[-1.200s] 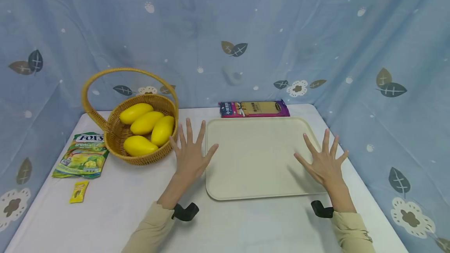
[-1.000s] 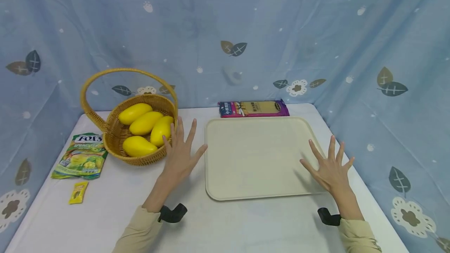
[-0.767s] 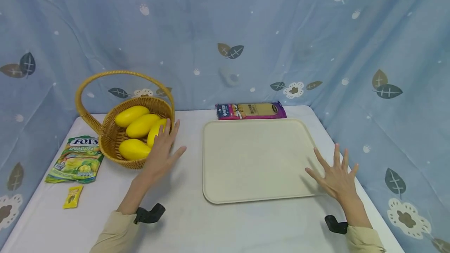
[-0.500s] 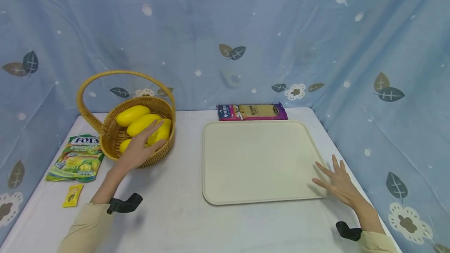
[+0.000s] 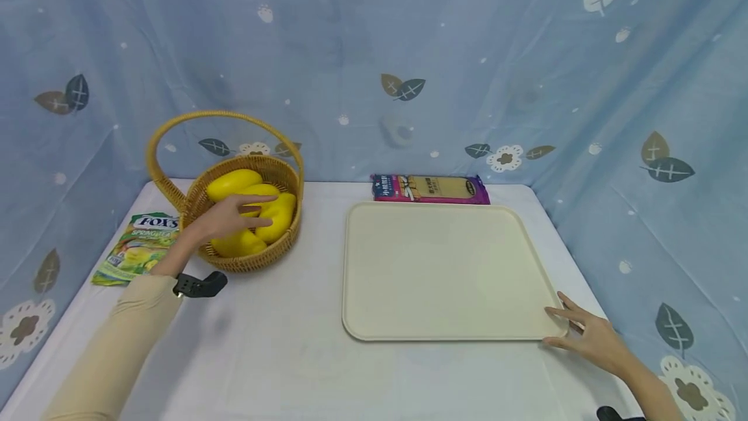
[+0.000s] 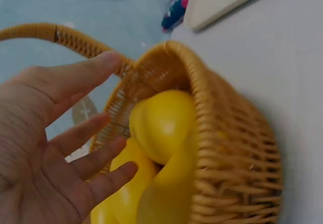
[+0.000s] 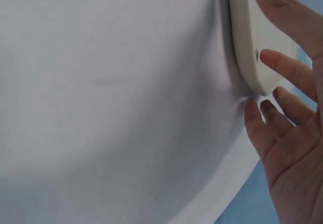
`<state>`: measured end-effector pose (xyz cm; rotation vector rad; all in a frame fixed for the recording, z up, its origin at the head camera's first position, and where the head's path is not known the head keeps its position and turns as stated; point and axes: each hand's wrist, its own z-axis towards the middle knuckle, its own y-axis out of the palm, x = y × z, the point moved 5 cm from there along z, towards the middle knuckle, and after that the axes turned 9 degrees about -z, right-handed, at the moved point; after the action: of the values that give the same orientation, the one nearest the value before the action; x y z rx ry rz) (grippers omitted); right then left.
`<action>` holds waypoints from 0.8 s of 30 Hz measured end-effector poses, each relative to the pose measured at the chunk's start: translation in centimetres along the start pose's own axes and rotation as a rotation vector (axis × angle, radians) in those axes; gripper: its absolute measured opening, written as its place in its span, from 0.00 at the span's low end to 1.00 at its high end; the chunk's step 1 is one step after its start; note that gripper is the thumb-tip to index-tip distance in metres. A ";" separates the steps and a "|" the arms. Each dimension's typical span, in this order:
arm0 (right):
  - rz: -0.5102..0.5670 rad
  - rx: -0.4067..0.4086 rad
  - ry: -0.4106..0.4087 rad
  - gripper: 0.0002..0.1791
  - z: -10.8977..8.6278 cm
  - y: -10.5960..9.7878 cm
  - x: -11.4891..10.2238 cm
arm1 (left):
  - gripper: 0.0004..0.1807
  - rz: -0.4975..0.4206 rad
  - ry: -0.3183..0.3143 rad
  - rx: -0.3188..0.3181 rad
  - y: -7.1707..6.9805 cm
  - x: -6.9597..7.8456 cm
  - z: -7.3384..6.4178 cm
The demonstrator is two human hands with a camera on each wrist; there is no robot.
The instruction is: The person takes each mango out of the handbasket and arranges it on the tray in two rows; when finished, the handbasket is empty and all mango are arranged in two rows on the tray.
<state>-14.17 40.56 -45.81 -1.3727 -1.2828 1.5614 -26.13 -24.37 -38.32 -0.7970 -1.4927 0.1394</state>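
My left hand [image 5: 228,218] hovers over the wicker basket [image 5: 280,255] at the left, its fingers loosely spread above several yellow mangoes [image 5: 280,218]. In the left wrist view, its fingertips overlap the basket's inside beside a smooth yellow mango [image 6: 169,125], with nothing in the grasp. At the near right corner of the beige tray [image 5: 444,271], my right hand [image 5: 598,342] has relaxed fingers and thumb spread around the corner. The right wrist view shows the thumb and a finger over the rim of the tray [image 7: 245,42], with other fingertips just outside it.
A green FOX'S candy bag [image 5: 140,245] lies left of the basket, partly hidden by the left arm. Behind the tray lies a purple-ended noodle pack [image 5: 432,188]. Patterned blue curtain [image 5: 350,51] encloses the table's back and sides. The basket's tall handle [image 5: 224,114] arches upward.
My left hand has moved left from beside the tray to above the mangoes. My right hand has come down and nearer to the tray's corner. The left sleeve now hides the small yellow packet.
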 end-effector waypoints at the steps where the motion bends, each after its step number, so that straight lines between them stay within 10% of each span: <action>1: -0.007 0.021 -0.016 0.34 -0.1 -0.1 0.1 | 0.35 0.001 -0.013 -0.014 -0.1 0.0 0.3; 8: -0.074 0.169 -0.121 0.26 0.2 -0.6 0.2 | 0.32 0.113 -0.081 -0.028 -0.9 -0.6 1.5; 24: -0.023 0.161 -0.145 0.23 0.8 -0.6 0.4 | 0.38 0.249 -0.135 -0.008 0.0 -1.8 4.1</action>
<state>-15.04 40.92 -45.36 -1.1583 -1.2229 1.7345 -30.14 -23.81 -40.31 -0.9941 -1.5165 0.3805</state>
